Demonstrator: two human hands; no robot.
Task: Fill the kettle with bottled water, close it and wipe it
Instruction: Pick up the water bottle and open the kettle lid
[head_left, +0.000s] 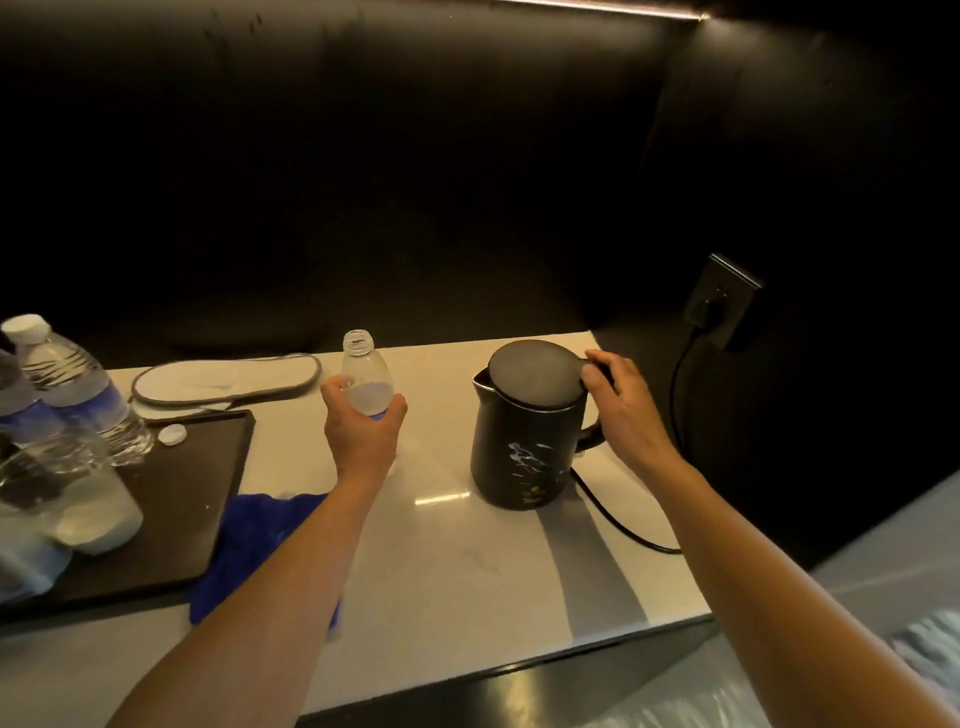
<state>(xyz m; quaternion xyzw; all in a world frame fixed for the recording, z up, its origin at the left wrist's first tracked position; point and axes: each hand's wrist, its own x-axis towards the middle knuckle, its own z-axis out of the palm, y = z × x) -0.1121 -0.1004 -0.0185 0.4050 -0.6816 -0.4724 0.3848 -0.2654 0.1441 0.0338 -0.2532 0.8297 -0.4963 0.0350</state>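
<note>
On the white stone counter (447, 561), the left hand (363, 426) wraps its fingers (397, 408) around one uncapped clear plastic bottle (366, 382), while the right hand (621, 405) curls closed on the handle of one lidded black kettle (527, 431) beside it; two capped bottles (67, 384) stand far left.

The white countertop (452, 561) lies bare in a broad patch in front of the black kettle (524, 441) and between the two forearms. On the left a dark tray (208, 493) blocks the way, crowded with capped water bottles (78, 395) and upturned glasses (98, 514); a loose bottle cap (172, 434) sits at its far edge. A blue cloth (249, 545) overlaps the tray's near right corner. Behind, a white slipper (228, 378) lies along the dark wall. To the kettle's right, a black cord (623, 525) crosses the counter and runs up to a wall socket (722, 301), narrowing that side. The left hand (363, 431) with its open bottle (366, 379) stands in the gap between tray and kettle.
</note>
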